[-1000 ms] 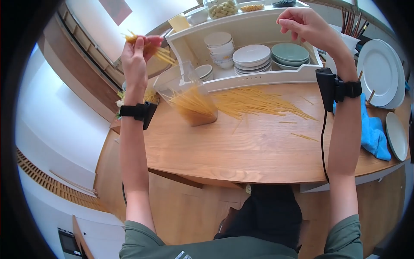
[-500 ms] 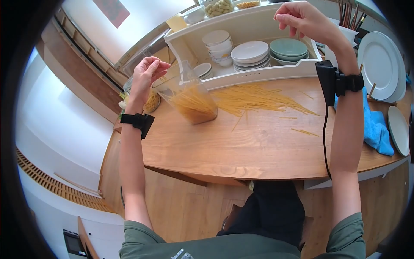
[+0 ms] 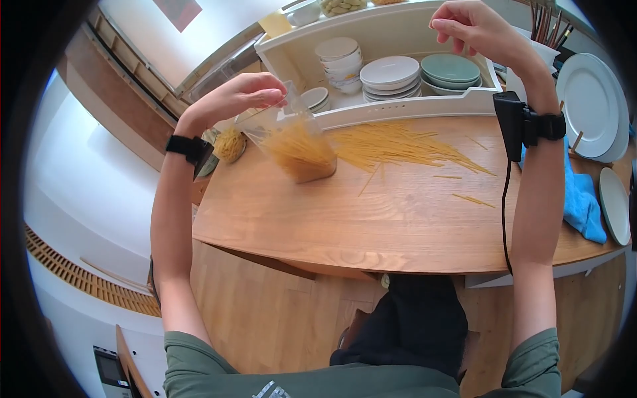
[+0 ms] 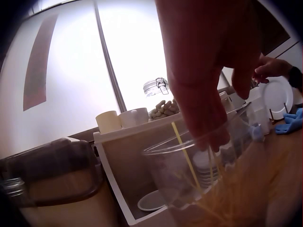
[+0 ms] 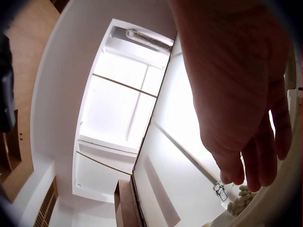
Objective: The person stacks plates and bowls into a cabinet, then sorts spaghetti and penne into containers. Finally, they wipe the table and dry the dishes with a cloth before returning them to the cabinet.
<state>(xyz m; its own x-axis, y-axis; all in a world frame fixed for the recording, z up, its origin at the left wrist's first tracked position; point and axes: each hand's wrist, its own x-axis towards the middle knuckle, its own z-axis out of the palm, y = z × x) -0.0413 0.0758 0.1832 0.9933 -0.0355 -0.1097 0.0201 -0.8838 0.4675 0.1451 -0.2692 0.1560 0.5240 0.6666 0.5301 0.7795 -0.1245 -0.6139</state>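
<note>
A clear plastic container (image 3: 310, 161) with spaghetti inside stands on the wooden table. My left hand (image 3: 242, 96) is over its mouth, and in the left wrist view the fingers of the left hand (image 4: 208, 71) point down at the rim (image 4: 165, 149), beside a few upright strands (image 4: 189, 163). No bundle shows in that hand. Loose spaghetti (image 3: 398, 144) lies spread to the container's right. My right hand (image 3: 481, 32) hangs in the air above the green bowls (image 3: 451, 68), fingers loosely bent, holding nothing; the right wrist view also shows this hand (image 5: 236, 90).
A white shelf (image 3: 411, 108) at the back holds stacked bowls (image 3: 338, 50) and plates (image 3: 390, 71). Behind the container's left side is a jar of pasta (image 3: 229, 146). A blue cloth (image 3: 582, 209) and white plates (image 3: 587, 106) are on the right.
The spaghetti bundle seen in my left hand a second ago no longer shows there. That hand dipped, then moved right over the container's mouth. My right hand has barely moved.
</note>
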